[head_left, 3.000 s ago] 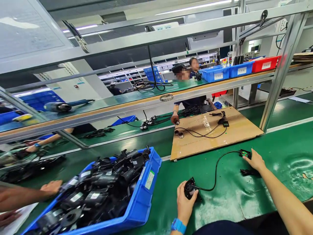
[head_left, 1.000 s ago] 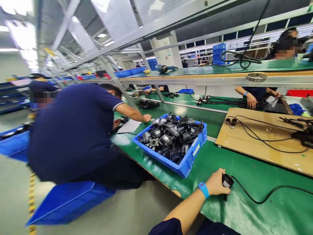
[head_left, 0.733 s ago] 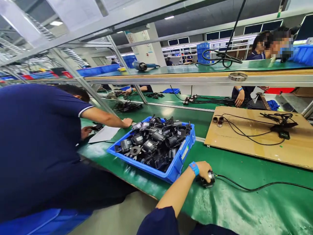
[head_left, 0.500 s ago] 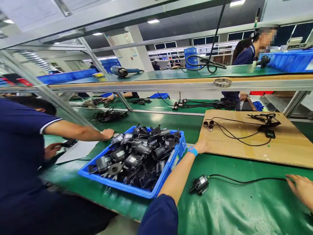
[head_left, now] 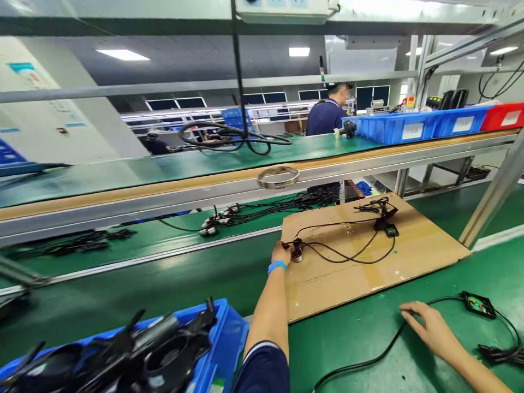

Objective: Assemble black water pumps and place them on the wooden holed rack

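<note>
In the head view, the cylindrical parts (head_left: 297, 256) are lying on the cardboard (head_left: 327, 286), just right of the nearer left hand (head_left: 280, 253); its grip is not showing clearly enough to tell. The right hand (head_left: 428, 326) is extending, released, by the diagonal cable (head_left: 367, 363).

The left hand (head_left: 281, 252) touches small cylindrical parts (head_left: 297, 254) on a cardboard sheet (head_left: 335, 278).
</note>
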Demonstrator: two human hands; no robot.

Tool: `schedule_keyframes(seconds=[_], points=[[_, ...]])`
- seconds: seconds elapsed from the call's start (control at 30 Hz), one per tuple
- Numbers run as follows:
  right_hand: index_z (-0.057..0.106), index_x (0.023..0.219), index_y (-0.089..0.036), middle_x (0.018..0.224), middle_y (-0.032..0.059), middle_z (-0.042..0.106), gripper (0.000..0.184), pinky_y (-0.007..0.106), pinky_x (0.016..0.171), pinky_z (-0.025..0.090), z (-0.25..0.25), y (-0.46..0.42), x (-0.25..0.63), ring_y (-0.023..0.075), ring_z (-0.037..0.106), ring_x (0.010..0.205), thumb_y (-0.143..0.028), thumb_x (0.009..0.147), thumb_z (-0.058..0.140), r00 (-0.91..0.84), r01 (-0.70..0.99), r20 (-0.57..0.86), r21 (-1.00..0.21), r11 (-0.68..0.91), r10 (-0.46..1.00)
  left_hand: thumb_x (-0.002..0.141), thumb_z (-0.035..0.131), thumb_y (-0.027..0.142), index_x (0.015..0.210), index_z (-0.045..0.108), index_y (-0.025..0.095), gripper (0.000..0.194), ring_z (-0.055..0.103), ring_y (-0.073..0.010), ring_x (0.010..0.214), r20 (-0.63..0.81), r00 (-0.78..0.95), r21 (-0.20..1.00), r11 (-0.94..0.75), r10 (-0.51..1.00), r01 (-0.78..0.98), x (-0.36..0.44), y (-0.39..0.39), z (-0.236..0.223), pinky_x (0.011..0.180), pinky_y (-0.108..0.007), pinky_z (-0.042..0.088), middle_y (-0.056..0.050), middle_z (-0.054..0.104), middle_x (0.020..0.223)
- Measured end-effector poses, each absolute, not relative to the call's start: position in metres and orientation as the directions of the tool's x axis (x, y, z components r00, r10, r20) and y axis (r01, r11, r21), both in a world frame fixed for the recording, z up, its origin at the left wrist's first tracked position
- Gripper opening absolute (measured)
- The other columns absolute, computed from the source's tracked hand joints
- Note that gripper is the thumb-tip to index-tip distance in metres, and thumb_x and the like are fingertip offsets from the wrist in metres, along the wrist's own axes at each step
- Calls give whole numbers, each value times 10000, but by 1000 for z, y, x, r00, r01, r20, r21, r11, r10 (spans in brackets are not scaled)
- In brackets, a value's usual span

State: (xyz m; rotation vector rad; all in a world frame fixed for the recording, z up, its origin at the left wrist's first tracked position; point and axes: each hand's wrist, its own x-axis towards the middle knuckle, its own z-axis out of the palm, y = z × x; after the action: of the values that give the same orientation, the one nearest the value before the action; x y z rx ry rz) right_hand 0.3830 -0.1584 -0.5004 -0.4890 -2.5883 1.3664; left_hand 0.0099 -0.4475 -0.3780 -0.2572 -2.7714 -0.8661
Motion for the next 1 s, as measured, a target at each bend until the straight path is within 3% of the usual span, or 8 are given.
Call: schedule_keyframes(seconds=[0.13,0.23,0.33,0.43,0.5,0.63,0.83,1.0], points=[[674,1194,-190,1213,138,674,577,425,999,509,-485,-189,339,286,616,1159,-659,867,598,-897,277,-311,-949,-148,314,895,565,233,918,530,168,77,609,-215,895,288,-956,558,804,46,207,21,-461,-387,822,-365,523,-121,615,992],[520,1357,-127,1330,197,597,659,406,1013,508,-462,-217,287,259,587,1233,-637,940,513,-859,288,-488,-711,-641,155,873,569,247,986,505,198,139,621,-204,943,363,-931,584,771,31,254,53,-474,-373,877,-340,527,-102,621,1061],[368,1422,-96,1232,223,616,688,438,892,567,-433,-228,235,263,655,1084,-634,994,370,-829,200,-544,-502,-842,127,857,590,296,983,503,236,165,646,-170,874,495,-866,641,644,70,418,112,-487,-345,850,-313,542,-54,672,1127],[402,1329,-148,884,76,638,439,294,649,573,-402,-206,197,162,646,718,-468,1049,294,-819,52,-516,-502,-863,251,868,611,379,976,562,245,179,655,-198,866,589,-793,553,638,157,537,180,-501,-322,819,-342,547,-44,710,1083],[459,1204,-184,620,-53,452,271,164,441,408,-379,-178,185,91,428,443,-297,1052,266,-802,-42,-480,-547,-836,355,874,613,396,998,610,248,193,650,-223,863,575,-774,456,681,266,573,216,-509,-318,787,-359,546,-47,710,989],[519,1059,-210,556,-102,149,147,132,359,158,-328,-124,214,69,140,397,-214,1020,377,-776,-234,-326,-646,-727,540,822,647,309,944,647,263,130,633,-234,810,363,-817,413,709,448,572,264,-513,-339,714,-351,537,-28,673,833],[626,1190,-267,686,-36,328,264,211,456,344,-295,-103,376,78,308,513,-374,953,581,-681,-399,29,-852,-338,732,724,664,206,935,632,264,221,625,-221,873,-66,-789,592,660,611,462,324,-494,-379,779,-335,520,-21,660,883],[611,1110,-295,760,65,477,322,367,573,505,-366,-104,530,180,534,640,-555,922,572,-534,-39,-46,-996,-79,844,616,709,190,991,613,236,389,607,-231,930,-305,-645,656,646,700,391,358,-501,-401,823,-340,509,-40,629,959]])
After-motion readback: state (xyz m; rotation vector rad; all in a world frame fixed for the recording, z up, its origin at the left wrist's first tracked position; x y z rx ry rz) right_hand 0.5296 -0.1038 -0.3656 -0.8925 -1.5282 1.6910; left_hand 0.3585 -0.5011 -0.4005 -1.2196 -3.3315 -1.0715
